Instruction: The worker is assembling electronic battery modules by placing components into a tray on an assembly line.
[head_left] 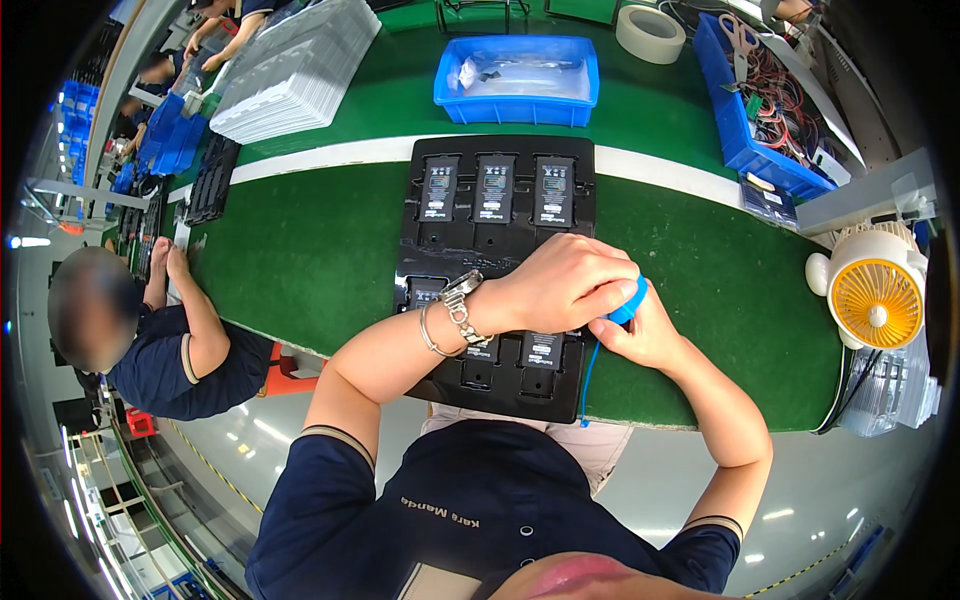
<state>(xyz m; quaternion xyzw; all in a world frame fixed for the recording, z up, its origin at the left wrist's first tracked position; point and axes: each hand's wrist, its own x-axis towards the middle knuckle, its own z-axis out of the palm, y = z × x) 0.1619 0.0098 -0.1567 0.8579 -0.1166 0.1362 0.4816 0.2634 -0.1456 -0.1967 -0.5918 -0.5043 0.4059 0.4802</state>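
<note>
Green bench [300, 250], black tray [500, 215], blue bin [515, 105]

surface: green bench [300, 250] crossed by a white stripe [330, 152] running its length
near edge, middle: black moulded tray [497, 215] holding dark flat parts in pockets
far side, middle: blue bin [517, 105]
far left: stack of clear trays [295, 70]
far right: blue bin of cables [745, 135], tape roll [650, 33] beside it
right end: small yellow-faced fan [875, 290]

Factory assembly line: long green bench [300, 250], blue parts bins [517, 105], stacked trays [290, 75], seated co-worker [160, 340].
</note>
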